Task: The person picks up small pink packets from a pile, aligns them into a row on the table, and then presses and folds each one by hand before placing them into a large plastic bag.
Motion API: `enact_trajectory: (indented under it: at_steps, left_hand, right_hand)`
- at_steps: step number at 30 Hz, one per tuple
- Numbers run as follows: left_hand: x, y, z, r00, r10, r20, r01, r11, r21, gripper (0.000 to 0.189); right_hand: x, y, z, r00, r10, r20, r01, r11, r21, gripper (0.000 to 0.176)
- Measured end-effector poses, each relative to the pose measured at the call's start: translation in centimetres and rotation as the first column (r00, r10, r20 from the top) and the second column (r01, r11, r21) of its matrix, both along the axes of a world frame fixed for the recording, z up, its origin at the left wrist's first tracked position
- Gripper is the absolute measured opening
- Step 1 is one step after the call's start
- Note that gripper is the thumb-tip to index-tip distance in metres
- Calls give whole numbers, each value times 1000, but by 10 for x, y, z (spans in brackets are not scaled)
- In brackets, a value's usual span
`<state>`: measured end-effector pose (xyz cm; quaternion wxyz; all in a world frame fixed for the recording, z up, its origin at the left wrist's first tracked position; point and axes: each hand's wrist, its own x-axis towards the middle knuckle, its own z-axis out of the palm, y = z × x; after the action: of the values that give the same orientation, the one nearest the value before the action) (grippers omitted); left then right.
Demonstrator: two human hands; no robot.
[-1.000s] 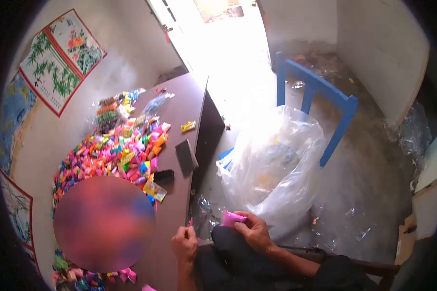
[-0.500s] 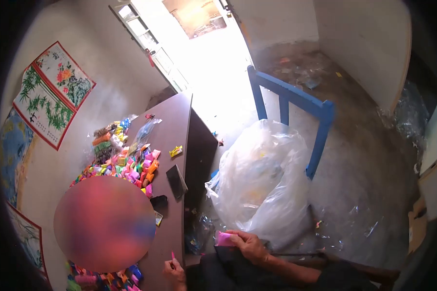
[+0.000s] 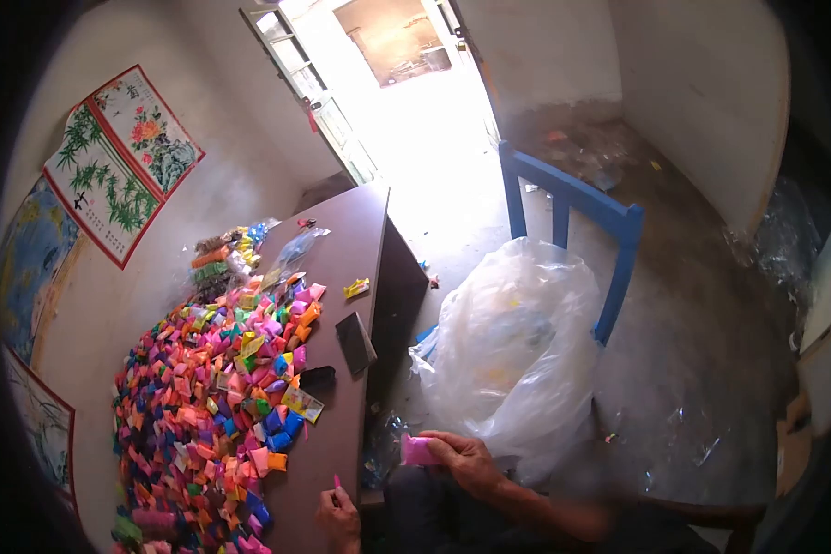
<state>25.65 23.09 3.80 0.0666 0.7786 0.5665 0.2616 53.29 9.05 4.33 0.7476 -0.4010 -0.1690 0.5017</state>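
Over my lap, my right hand (image 3: 469,463) pinches a small pink packet (image 3: 418,451) between thumb and fingers. Beside the table's near edge, my left hand (image 3: 340,519) is closed around a thin pink pointed piece (image 3: 337,481) whose tip sticks up; what it is exactly I cannot make out. Left of that hand, a large heap of small colourful packets (image 3: 203,397) covers much of the brown table (image 3: 342,240). A yellow card-like packet (image 3: 302,403) and a black object (image 3: 318,379) lie at the heap's edge.
A dark flat box-like object (image 3: 355,343) and a yellow wrapper (image 3: 356,288) rest near the table edge. A big translucent plastic bag (image 3: 517,360) sits on a blue chair (image 3: 572,189). Plastic scraps (image 3: 692,443) litter the floor; a bright doorway (image 3: 434,138) stands beyond.
The view has shifted a little, so the room appears moved slightly right. A blurred round patch over the heap is gone. Both hands keep their hold on the pink pieces.
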Motion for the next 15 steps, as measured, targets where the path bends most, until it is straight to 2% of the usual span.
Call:
enact_trajectory:
  at_steps: [3,6,9,11,14,15]
  left_hand:
    - [1,-1,0,998,39,42,-41,998,42,26]
    - [1,-1,1,992,32,126,-35,999,22,29]
    - [-1,2,-2,993,36,110,-45,996,79,30]
    - [-1,2,3,988,49,145,-55,998,41,31]
    - [-8,7,-1,983,34,182,-42,998,39,32]
    - [-11,11,-6,981,24,193,-34,998,47,32]
  right_hand:
    - [-4,1,21,999,40,-33,-40,999,-1,36]
    - [-14,5,29,999,51,5,-51,998,24,37]
    - [-22,8,35,998,51,31,-52,997,48,38]
    - [-27,10,43,996,47,81,-51,997,55,38]
    - [-38,13,52,995,26,99,-35,996,87,39]
    - [-42,13,57,998,30,55,-35,994,102,39]
